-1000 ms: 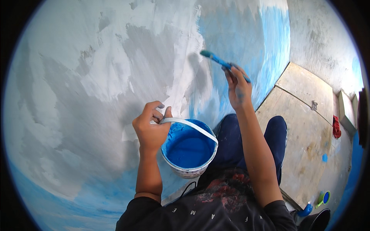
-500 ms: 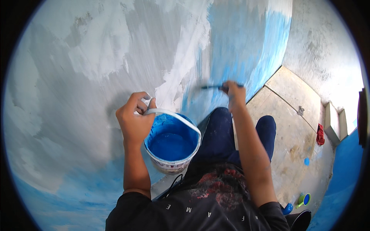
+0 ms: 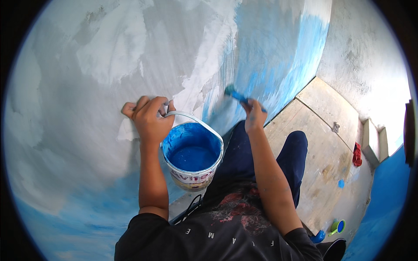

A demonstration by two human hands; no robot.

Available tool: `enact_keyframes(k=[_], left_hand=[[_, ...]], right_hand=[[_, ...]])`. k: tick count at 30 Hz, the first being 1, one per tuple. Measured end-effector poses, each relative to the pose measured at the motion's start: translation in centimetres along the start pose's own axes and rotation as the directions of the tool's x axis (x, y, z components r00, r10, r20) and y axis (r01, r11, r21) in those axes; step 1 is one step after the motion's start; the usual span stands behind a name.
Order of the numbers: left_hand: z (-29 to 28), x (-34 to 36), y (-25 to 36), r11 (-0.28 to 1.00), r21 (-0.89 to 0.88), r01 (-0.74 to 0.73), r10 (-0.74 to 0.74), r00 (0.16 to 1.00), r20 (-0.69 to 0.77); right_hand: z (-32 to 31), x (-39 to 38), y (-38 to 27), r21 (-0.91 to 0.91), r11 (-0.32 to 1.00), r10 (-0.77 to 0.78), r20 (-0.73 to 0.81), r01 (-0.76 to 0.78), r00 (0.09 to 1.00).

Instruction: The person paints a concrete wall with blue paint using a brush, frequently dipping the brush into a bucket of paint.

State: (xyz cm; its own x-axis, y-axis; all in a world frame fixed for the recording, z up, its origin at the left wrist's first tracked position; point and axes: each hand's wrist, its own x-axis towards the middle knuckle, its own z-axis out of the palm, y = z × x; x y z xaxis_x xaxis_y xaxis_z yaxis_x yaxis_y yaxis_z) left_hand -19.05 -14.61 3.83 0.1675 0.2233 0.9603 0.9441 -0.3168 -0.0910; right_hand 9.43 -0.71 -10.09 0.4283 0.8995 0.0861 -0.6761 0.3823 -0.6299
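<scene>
My left hand (image 3: 152, 119) is hooked round the white handle (image 3: 201, 123) of a paint bucket (image 3: 191, 177), with some of its fingers reaching out against the wall (image 3: 82, 143). The bucket hangs upright below that hand, and blue paint (image 3: 193, 157) lies in its bottom and coats its inner sides. To the right, my right hand (image 3: 254, 116) grips a paintbrush (image 3: 237, 96) with a blue handle. The bristles point up and left, at the wall beside fresh blue streaks; whether they touch is hard to tell.
Pale boards (image 3: 311, 152) cover the floor on the right. A red cloth-like thing (image 3: 357, 154) lies by a white step-shaped block (image 3: 372, 141). At the lower right is a green cup (image 3: 337, 227) with blue inside, near a dark round container (image 3: 333, 251).
The brush has swung from nearly level to slanting, bristles higher. My right hand has moved left and down. My left hand's fingers have spread onto the wall, and the bucket has risen slightly.
</scene>
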Motion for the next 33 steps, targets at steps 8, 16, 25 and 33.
enact_keyframes(k=[8,16,25,33], left_hand=[[1.6,-0.6,-0.4,0.986,0.128,-0.111,0.107,0.994,0.037],[1.8,-1.5,-2.1,0.944,0.268,-0.194,0.194,0.981,0.026],[2.4,-1.2,-2.0,0.939,0.267,-0.218,0.216,0.976,0.038],[2.2,-1.5,-2.0,0.931,0.274,-0.241,0.235,0.971,0.054]], right_hand=[[5.7,2.6,-5.6,-0.390,0.921,-0.034,-0.070,0.004,0.997],[12.4,1.7,-10.0,0.088,0.943,-0.333,0.262,0.321,0.906],[-4.2,-1.3,1.8,-0.232,0.948,0.158,-0.255,-0.219,0.954],[10.6,1.4,-8.6,-0.625,0.778,-0.052,0.034,0.062,0.998]])
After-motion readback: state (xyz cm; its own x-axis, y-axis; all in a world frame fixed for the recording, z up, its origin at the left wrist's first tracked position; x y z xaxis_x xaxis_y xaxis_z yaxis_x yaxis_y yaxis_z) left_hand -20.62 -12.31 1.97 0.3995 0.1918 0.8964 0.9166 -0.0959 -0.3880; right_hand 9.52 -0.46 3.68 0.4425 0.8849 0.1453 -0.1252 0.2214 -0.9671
